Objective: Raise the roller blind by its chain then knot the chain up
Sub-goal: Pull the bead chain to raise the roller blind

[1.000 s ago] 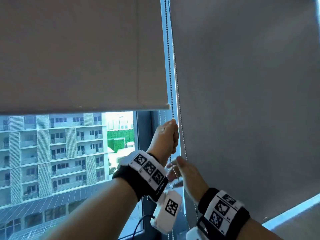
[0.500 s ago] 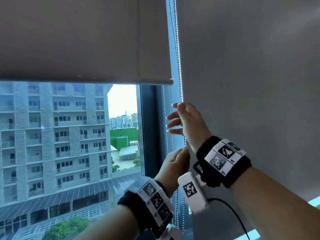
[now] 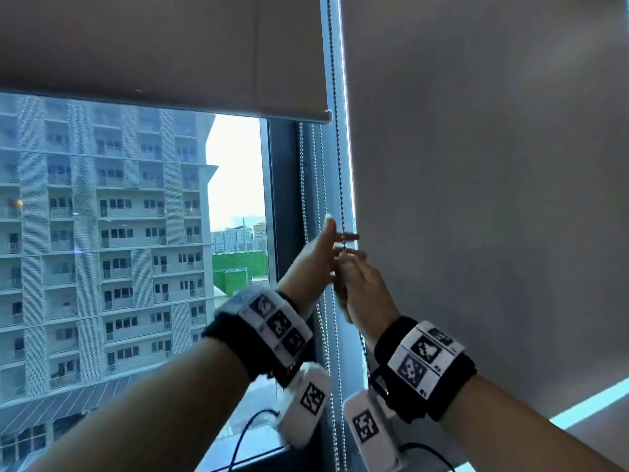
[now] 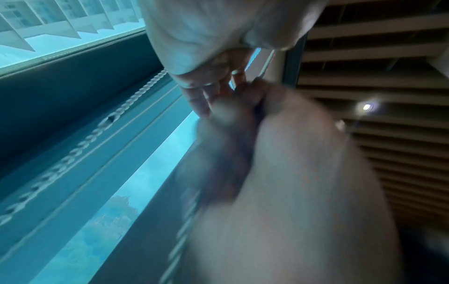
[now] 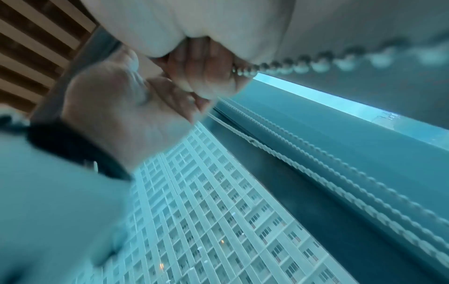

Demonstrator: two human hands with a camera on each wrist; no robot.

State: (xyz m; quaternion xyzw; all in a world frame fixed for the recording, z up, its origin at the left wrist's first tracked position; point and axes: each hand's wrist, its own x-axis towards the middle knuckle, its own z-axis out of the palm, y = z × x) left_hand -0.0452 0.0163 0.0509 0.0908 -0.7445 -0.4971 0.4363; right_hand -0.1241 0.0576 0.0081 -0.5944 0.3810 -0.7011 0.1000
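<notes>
The left roller blind is partly raised, and its bottom bar hangs across the upper window. Its bead chain drops down the gap between the two blinds. My right hand grips that chain in curled fingers; the right wrist view shows the beads running out of the fist. My left hand is just left of it and slightly higher. Its fingers reach straight across the chain, and the palm is open. The left wrist view is blurred by the right forearm.
A second roller blind hangs fully down on the right. More bead chains hang along the dark window frame. Apartment blocks show through the glass. Cables trail from the wrist cameras near the sill.
The blind's bottom bar has gone up. My right hand, open and high half a second ago, now grips the chain. My left hand has let go, risen and opened beside it.
</notes>
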